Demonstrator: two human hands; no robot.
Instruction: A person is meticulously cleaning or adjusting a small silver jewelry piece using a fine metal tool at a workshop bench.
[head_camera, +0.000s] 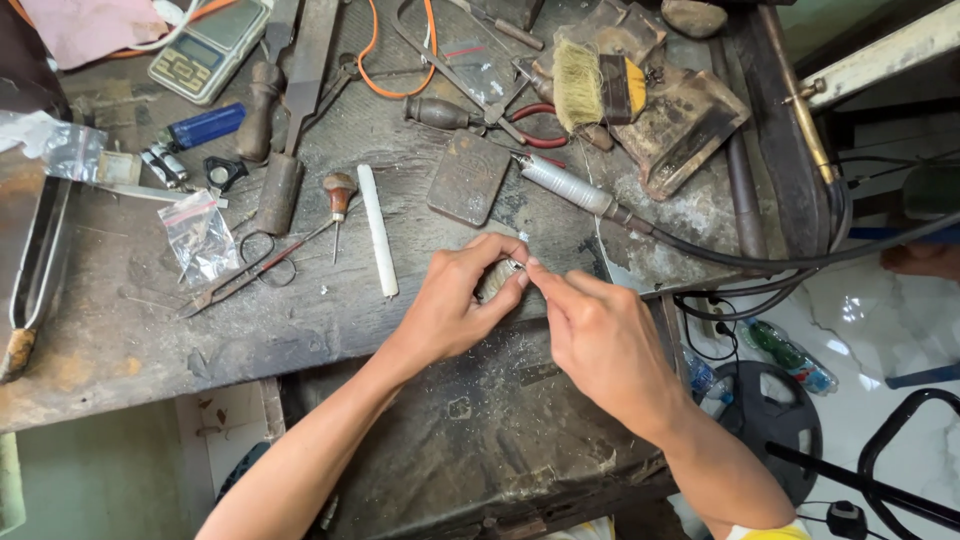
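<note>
Two hands (455, 300) (600, 335) pinch one small metal piece (497, 278).

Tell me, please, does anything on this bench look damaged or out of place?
Nothing looks spilled or broken. The wooden bench is worn and cluttered, and the brush has frayed bristles.

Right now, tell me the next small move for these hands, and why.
Probably steady the small metal piece against the bench edge: the left hand grips it in mid-air while the right hand pinches its tip with its fingers, unsupported.
</note>
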